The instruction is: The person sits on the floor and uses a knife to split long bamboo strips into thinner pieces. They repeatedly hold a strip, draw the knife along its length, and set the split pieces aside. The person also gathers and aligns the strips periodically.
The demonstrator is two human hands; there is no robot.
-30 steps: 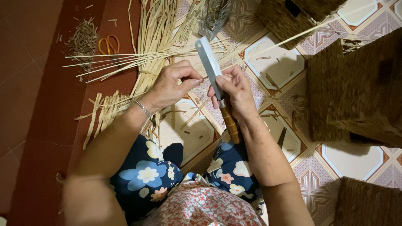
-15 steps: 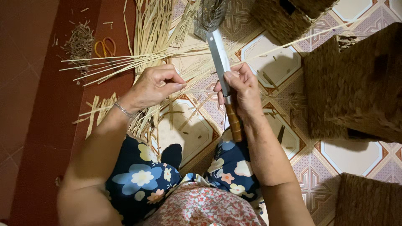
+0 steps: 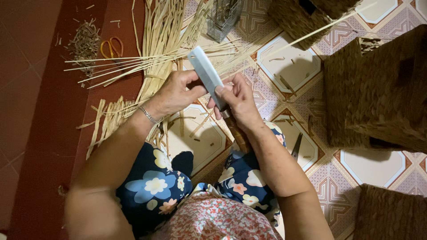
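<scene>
Orange-handled scissors (image 3: 111, 46) lying on the dark red floor at far left, just beside a small heap of dry grey-brown fibre scraps (image 3: 84, 42). Pale yellow dried straw stalks (image 3: 160, 40) fanned out across red floor and patterned tile, some loose strands pointing leftward. Left hand (image 3: 175, 93), a thin silver bracelet (image 3: 147, 114) at the wrist, fingers curled inward with thumb and fingertips pinched near the flat side of a broad rectangular steel cleaver blade (image 3: 205, 75); whether a strand is pinched there, not discernible. Blade tilted up and leftward, raised above the tiles over the lap, between both hands. Right hand (image 3: 238, 100) closed around the blade's lower end, just above the brown wooden handle (image 3: 238, 133). Blue floral-print trousers (image 3: 155, 186) below. Dark brown woven baskets (image 3: 378, 89) standing at right on the patterned floor tiles (image 3: 289, 66).
</scene>
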